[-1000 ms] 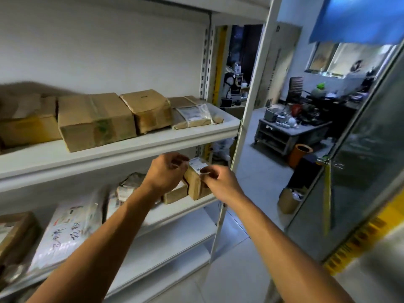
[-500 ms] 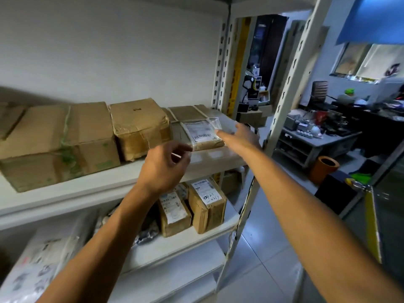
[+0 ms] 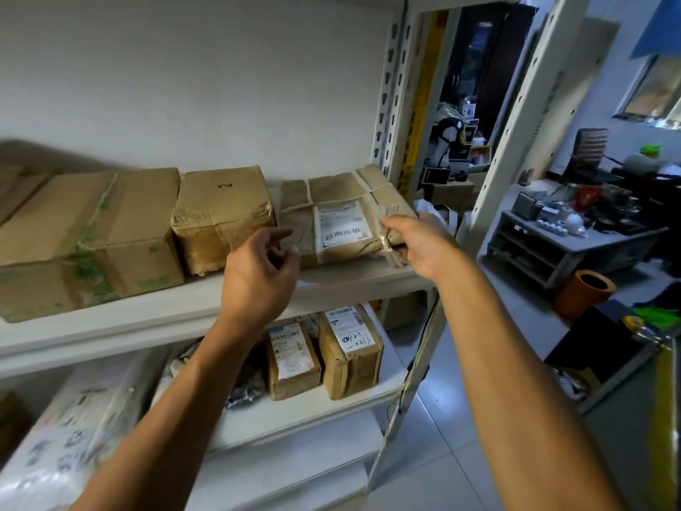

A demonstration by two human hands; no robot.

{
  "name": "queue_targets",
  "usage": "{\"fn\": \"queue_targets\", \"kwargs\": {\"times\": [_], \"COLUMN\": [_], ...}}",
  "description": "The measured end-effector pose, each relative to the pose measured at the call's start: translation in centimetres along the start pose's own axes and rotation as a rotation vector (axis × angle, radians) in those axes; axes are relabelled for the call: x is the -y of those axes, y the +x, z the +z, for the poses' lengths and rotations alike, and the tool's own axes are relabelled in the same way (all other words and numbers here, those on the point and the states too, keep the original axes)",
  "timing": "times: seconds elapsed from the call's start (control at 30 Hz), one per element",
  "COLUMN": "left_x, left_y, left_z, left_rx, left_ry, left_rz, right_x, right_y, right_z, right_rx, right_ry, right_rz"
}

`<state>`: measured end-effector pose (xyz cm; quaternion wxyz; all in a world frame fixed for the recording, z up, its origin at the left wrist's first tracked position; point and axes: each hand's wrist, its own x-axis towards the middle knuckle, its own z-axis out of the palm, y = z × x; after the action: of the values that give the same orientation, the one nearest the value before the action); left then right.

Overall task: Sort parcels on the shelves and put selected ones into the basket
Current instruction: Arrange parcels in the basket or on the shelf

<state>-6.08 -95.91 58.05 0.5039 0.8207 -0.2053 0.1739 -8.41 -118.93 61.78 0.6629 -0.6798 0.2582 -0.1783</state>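
Note:
A flat brown parcel with a white label and string lies at the right end of the upper shelf. My right hand grips its front right corner, fingers curled round the edge. My left hand hovers loosely curled just in front of the parcel's left corner and holds nothing. Left of it stand a taped box marked with a 2 and a large carton. Two small labelled boxes stand on the lower shelf. No basket is in view.
A white plastic mailer lies on the lower shelf at left. The white shelf post rises right of my right hand. Beyond it are a grey low table with clutter, an orange bin and tiled floor.
Both hands rose from the small boxes on the lower shelf to the upper shelf. My right hand reached the flat parcel and took hold of its corner; my left hand came up beside it.

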Motion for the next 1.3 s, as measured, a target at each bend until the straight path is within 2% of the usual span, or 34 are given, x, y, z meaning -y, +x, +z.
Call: {"fn": "queue_targets", "kwargs": {"times": [0.2, 0.37, 0.43, 0.53, 0.6, 0.67, 0.73, 0.9, 1.0, 1.17, 1.3], "left_x": [-0.3, -1.2, -1.7, -3.1, -3.1, -2.5, -1.2, 1.8, 3.8, 4.7, 4.3], "left_y": [0.1, -2.9, -4.1, -5.3, -5.8, -6.5, -7.5, -10.0, -11.4, -13.9, -15.9], "left_z": [-0.1, -0.3, -0.3, -1.1, -1.3, -1.3, -0.7, -0.9, -1.6, -2.4, -2.5], "left_rx": [-0.003, -0.078, -0.007, 0.227, 0.298, 0.345, 0.407, 0.452, 0.55, 0.71, 0.911], "left_ry": [0.031, 0.074, 0.081, 0.192, -0.04, -0.431, -0.677, -0.67, -0.71, -0.815, -0.807], "left_rz": [-0.058, -0.019, -0.053, -0.149, -0.232, -0.447, -0.597, -0.358, -0.327, -0.316, -0.291], "right_x": [-1.4, -5.1, -7.2, -10.3, -11.8, -13.2, -14.4, -17.9, -18.3, -18.4, -17.6], "right_y": [-4.3, -9.7, -11.0, -13.3, -15.0, -16.9, -19.0, -24.5, -27.6, -31.6, -34.0], "right_z": [-4.3, -7.0, -7.2, -6.8, -6.3, -6.2, -5.6, -3.1, -2.2, -2.9, -3.8], "right_rx": [0.014, -0.006, -0.028, -0.048, -0.045, -0.058, -0.087, -0.065, -0.05, 0.002, -0.265], "right_ry": [0.09, 0.225, 0.306, 0.434, 0.507, 0.521, 0.502, 0.612, 0.62, 0.791, 0.528], "right_rz": [-0.05, -0.09, -0.102, -0.137, -0.156, -0.148, -0.116, -0.114, -0.08, -0.029, 0.0]}}
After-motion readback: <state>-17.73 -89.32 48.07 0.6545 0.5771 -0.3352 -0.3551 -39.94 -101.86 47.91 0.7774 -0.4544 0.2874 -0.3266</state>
